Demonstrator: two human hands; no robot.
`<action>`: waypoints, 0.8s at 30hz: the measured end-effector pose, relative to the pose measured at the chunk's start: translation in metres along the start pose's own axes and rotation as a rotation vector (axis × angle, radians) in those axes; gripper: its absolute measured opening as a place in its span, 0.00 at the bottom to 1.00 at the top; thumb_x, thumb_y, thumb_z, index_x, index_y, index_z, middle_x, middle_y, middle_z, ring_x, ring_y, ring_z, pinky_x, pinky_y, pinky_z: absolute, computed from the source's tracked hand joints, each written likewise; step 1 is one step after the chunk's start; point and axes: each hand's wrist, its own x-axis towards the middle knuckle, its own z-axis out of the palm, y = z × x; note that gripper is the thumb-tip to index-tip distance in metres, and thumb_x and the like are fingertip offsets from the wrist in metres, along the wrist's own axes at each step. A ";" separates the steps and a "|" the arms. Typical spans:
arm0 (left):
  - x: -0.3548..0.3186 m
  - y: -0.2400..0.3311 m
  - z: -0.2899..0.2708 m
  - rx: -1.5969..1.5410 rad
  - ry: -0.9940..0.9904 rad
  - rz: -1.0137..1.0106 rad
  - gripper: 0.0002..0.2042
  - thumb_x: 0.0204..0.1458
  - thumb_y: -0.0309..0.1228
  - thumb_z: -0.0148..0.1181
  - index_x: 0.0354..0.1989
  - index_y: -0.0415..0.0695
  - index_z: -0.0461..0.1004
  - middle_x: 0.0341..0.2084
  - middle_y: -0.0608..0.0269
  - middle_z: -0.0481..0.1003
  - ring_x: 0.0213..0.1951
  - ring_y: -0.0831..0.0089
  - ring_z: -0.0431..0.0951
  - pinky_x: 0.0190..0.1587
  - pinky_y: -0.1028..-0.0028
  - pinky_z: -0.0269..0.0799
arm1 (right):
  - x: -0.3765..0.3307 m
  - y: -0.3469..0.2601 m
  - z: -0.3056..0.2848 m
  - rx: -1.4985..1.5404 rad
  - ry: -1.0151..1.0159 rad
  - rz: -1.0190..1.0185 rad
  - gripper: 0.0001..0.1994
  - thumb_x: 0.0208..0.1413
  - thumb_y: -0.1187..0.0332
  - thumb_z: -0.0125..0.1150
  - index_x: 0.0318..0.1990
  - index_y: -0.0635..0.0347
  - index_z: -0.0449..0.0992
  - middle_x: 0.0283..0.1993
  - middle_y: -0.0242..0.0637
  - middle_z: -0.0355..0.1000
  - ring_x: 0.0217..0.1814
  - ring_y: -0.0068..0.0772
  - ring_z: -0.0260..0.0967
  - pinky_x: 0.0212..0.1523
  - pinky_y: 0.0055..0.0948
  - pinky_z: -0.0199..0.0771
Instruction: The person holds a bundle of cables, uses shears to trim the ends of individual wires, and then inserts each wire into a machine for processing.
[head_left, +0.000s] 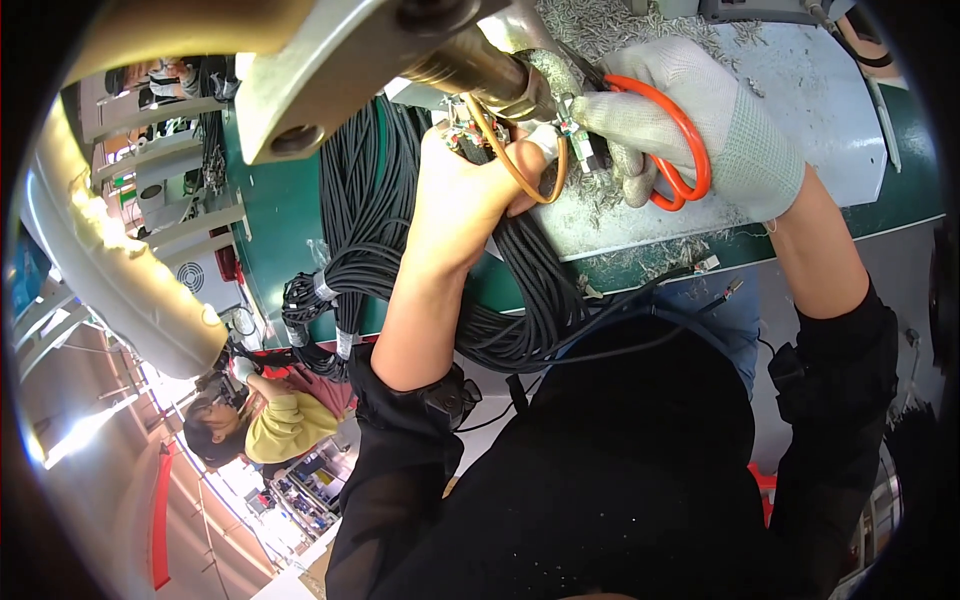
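Note:
My left hand (465,190) is closed around cable ends at the near side of the work surface. Small connectors and coloured wire tips (465,130) show at its fingers, and a tan loop (530,185) crosses in front. My right hand (700,120), in a pale knit glove, is closed on scissors with red loop handles (703,150). Its fingertips meet a small metal-and-white cable connector (572,125) close to my left thumb. The scissors' blades are mostly hidden. Black cables (520,270) run from under my left hand toward my lap.
A metal arm (330,70) hangs close overhead at the upper left. More black cable bundles (370,170) lie on the green table (270,230). Small cut scraps (640,35) cover parts of the white board (830,110). Another person in a yellow top (290,425) works at the left.

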 end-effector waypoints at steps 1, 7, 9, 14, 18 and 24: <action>0.002 0.000 -0.004 -0.180 -0.070 -0.069 0.08 0.49 0.28 0.59 0.33 0.38 0.71 0.22 0.64 0.72 0.22 0.79 0.69 0.27 0.78 0.68 | -0.001 -0.001 0.001 -0.021 0.025 0.011 0.14 0.55 0.62 0.56 0.28 0.68 0.70 0.14 0.35 0.66 0.14 0.24 0.68 0.15 0.21 0.67; -0.012 -0.002 0.004 -0.279 0.128 -0.172 0.03 0.54 0.25 0.52 0.32 0.39 0.67 0.17 0.63 0.67 0.18 0.75 0.67 0.21 0.76 0.64 | -0.019 0.015 0.009 -0.126 0.138 -0.280 0.15 0.55 0.62 0.55 0.23 0.65 0.67 0.13 0.32 0.62 0.13 0.20 0.65 0.15 0.19 0.63; -0.026 -0.002 0.005 -0.287 0.278 -0.083 0.03 0.55 0.25 0.52 0.32 0.38 0.67 0.16 0.64 0.66 0.17 0.75 0.66 0.20 0.76 0.63 | -0.041 0.006 0.007 -0.090 0.174 -0.139 0.14 0.53 0.63 0.56 0.24 0.65 0.68 0.13 0.33 0.63 0.14 0.22 0.65 0.16 0.20 0.63; -0.067 0.005 -0.001 -0.553 0.075 -0.206 0.04 0.54 0.23 0.52 0.36 0.37 0.67 0.15 0.65 0.65 0.16 0.75 0.66 0.20 0.75 0.63 | -0.079 -0.001 -0.013 -0.635 0.241 0.276 0.10 0.53 0.66 0.54 0.32 0.66 0.72 0.15 0.30 0.65 0.14 0.16 0.62 0.16 0.16 0.60; -0.089 0.005 0.019 -0.378 -0.194 -0.291 0.09 0.53 0.19 0.52 0.43 0.37 0.65 0.16 0.65 0.66 0.18 0.76 0.68 0.22 0.76 0.66 | -0.082 -0.012 0.015 -0.683 0.248 -0.375 0.10 0.53 0.67 0.54 0.31 0.67 0.71 0.15 0.30 0.65 0.14 0.15 0.62 0.15 0.16 0.60; -0.094 0.017 0.058 -0.061 -0.056 -0.049 0.11 0.49 0.16 0.53 0.42 0.35 0.66 0.18 0.65 0.68 0.17 0.81 0.67 0.18 0.79 0.61 | -0.090 -0.031 0.035 -0.042 -0.006 0.107 0.10 0.52 0.67 0.55 0.31 0.67 0.72 0.16 0.31 0.67 0.15 0.16 0.64 0.16 0.17 0.62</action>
